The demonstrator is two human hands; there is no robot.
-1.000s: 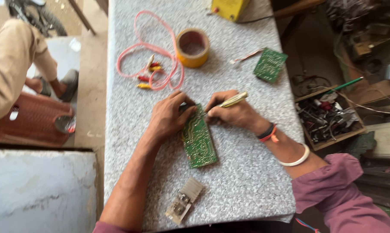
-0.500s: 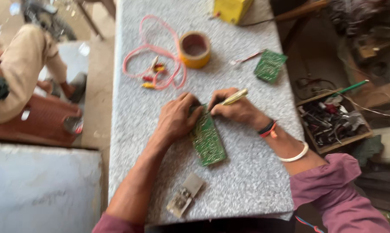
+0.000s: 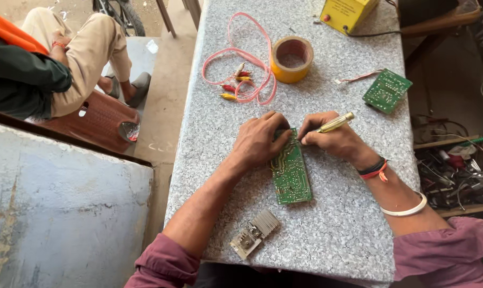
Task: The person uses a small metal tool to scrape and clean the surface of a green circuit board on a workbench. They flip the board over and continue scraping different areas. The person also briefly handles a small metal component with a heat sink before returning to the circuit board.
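Head view: left hand (image 3: 260, 141) fingers press board (image 3: 290, 173) flat for steadiness; right hand (image 3: 332, 140) fingers clamp screwdriver (image 3: 335, 124), tip between both hands.

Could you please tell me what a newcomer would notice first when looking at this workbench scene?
The eye lands first on the long green circuit board at the middle of the speckled stone table, pinned by the left hand while the right hand works a yellow-handled tool at its top end. Behind them lie a looped pink cable and a yellow tape roll; a seated person fills the far left.
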